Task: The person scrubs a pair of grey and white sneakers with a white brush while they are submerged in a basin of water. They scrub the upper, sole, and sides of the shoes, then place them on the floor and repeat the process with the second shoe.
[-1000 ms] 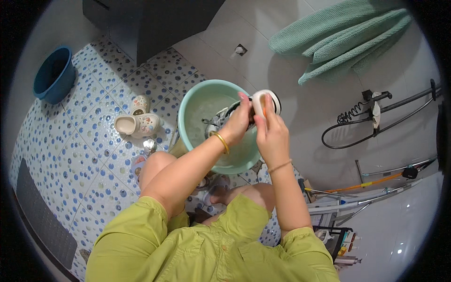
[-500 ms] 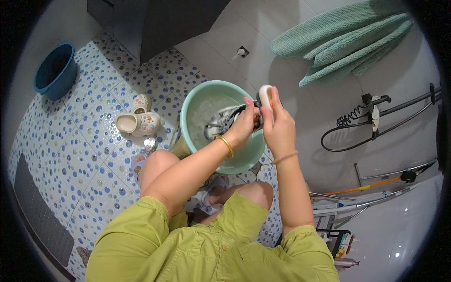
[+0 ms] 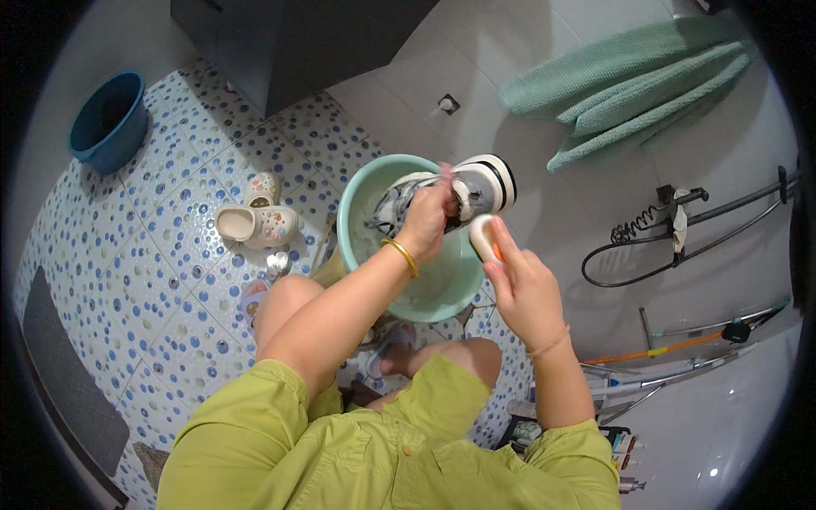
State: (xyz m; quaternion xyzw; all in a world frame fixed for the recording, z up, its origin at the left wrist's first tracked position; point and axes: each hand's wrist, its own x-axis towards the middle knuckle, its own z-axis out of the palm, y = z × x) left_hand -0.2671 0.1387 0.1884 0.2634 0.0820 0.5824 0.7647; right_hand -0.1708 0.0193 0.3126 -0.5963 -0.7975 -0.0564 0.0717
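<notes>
Plainly, the left hand [image 3: 429, 219] is closed around 1 grey shoe [image 3: 483, 192] — soft upper, smooth white sole banded in black — held partly over the round, smooth-walled green basin [image 3: 347, 223]. Its long axis slants from lower left, the pale-soled end pointing upper right beyond the rim. The right hand [image 3: 525, 293] grips an oval white-and-orange tool [image 3: 484, 238], near the shoe.
</notes>
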